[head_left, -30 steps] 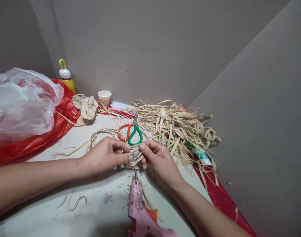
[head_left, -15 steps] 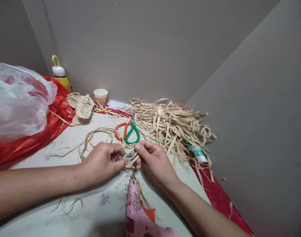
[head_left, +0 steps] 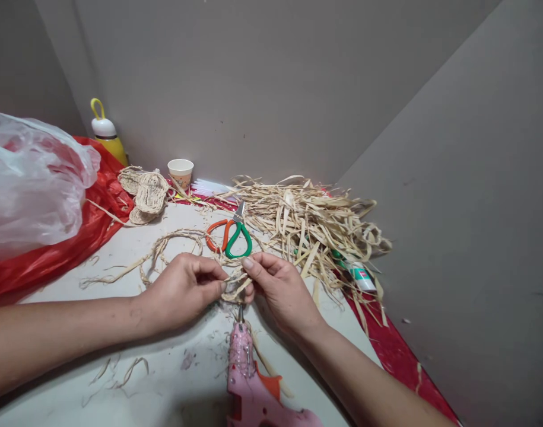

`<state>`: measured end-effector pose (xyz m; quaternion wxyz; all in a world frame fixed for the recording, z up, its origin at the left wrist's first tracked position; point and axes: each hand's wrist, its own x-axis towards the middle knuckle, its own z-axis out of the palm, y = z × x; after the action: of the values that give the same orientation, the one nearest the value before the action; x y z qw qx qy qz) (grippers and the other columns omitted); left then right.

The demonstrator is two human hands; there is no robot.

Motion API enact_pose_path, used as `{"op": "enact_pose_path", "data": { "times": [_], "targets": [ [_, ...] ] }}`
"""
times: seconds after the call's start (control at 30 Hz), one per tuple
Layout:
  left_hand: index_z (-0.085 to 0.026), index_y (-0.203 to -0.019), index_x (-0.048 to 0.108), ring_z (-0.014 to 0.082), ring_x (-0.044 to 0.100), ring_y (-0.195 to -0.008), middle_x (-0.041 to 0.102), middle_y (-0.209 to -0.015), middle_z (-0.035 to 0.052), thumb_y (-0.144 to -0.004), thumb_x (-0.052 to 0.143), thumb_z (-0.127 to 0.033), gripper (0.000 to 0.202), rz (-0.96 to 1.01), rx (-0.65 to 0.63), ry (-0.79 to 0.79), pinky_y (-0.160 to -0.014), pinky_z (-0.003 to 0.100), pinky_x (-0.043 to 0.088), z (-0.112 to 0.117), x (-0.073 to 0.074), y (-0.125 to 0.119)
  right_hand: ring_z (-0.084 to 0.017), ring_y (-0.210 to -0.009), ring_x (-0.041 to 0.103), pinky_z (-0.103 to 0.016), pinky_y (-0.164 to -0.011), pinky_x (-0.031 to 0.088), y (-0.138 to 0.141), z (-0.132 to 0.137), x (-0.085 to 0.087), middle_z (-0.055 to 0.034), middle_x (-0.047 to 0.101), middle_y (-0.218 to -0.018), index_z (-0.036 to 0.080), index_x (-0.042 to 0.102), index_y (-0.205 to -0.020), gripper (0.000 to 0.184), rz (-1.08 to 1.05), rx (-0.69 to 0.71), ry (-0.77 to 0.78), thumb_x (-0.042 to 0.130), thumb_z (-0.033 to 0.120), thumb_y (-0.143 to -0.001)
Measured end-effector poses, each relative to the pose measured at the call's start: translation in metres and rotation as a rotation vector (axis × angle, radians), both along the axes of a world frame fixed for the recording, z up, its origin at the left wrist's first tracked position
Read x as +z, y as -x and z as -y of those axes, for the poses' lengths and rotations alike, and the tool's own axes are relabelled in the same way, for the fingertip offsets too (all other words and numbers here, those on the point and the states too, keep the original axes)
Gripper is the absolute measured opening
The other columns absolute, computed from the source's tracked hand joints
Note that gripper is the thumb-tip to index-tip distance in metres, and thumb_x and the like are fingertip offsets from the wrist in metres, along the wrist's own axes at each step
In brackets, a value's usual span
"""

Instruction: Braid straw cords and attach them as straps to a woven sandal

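Note:
Between my hands is a small loop of braided straw, held just above the white board. My left hand pinches its left side with thumb and fingertips. On the right side, my right hand has thumb and fingers closed on the same braid. Right below it lies a pink glue gun with an orange trigger, its metal nozzle pointing up at the braid. Beyond my fingers rest scissors with one orange and one green handle. A longer coil of straw braid lies behind my left hand.
A heap of dry straw strips spreads at the back right, partly over a green-and-white container. At the back stand a paper cup, woven straw pieces and a yellow bottle. Plastic bags fill the left; walls enclose the table.
Both hands stay at the same spot on the straw braid. My left fingers have shifted slightly left, and the small loop looks slightly turned. Scissors and glue gun have not moved.

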<state>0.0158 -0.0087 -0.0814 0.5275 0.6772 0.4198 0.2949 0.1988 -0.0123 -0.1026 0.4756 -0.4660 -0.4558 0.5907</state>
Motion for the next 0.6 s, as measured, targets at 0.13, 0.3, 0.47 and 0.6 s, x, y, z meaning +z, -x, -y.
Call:
{"op": "enact_pose_path", "data": {
  "times": [0.13,0.3,0.47,0.6],
  "targets": [
    [-0.014,-0.072,0.072,0.0112,0.048,-0.055,0.06,-0.059,-0.0004,-0.077,0.06,-0.021,0.015,-0.1,-0.017,-0.109,-0.052,0.021,0.036,-0.002,0.01,0.003,-0.01,-0.039,0.053,-0.021,-0.045,0.046,-0.003,-0.002,0.001,0.0035,0.059,-0.047,0.017,0.062,-0.067,0.032,0.011,0.005,-0.016,0.076,0.045,-0.074],
    [-0.014,-0.072,0.073,0.013,0.055,-0.064,0.065,-0.067,0.0018,-0.078,0.063,-0.024,0.015,0.005,0.179,-0.268,-0.061,0.022,0.042,-0.011,0.021,0.007,-0.009,-0.041,0.054,-0.02,-0.045,0.046,-0.004,0.0,0.007,0.0033,0.059,-0.047,0.016,0.064,-0.069,0.031,0.04,0.041,-0.022,0.076,0.044,-0.074],
    [-0.015,-0.084,0.078,0.0105,0.05,-0.055,0.065,-0.062,0.0011,-0.078,0.068,-0.031,0.019,0.204,0.01,0.155,-0.053,0.022,0.038,-0.017,0.008,0.007,-0.008,-0.039,0.052,-0.02,-0.043,0.044,0.001,0.006,0.012,0.0029,0.06,-0.048,0.016,0.065,-0.068,0.031,0.058,0.059,-0.021,0.078,0.044,-0.073],
    [-0.015,-0.08,0.077,0.0078,0.041,-0.046,0.058,-0.051,-0.0011,-0.071,0.076,-0.034,0.021,0.228,0.03,0.297,-0.046,0.021,0.029,-0.017,0.003,0.006,-0.009,-0.04,0.053,-0.021,-0.043,0.046,0.002,0.008,0.013,0.0028,0.06,-0.047,0.017,0.066,-0.069,0.032,0.074,0.054,-0.026,0.078,0.046,-0.071]
  ]
}}
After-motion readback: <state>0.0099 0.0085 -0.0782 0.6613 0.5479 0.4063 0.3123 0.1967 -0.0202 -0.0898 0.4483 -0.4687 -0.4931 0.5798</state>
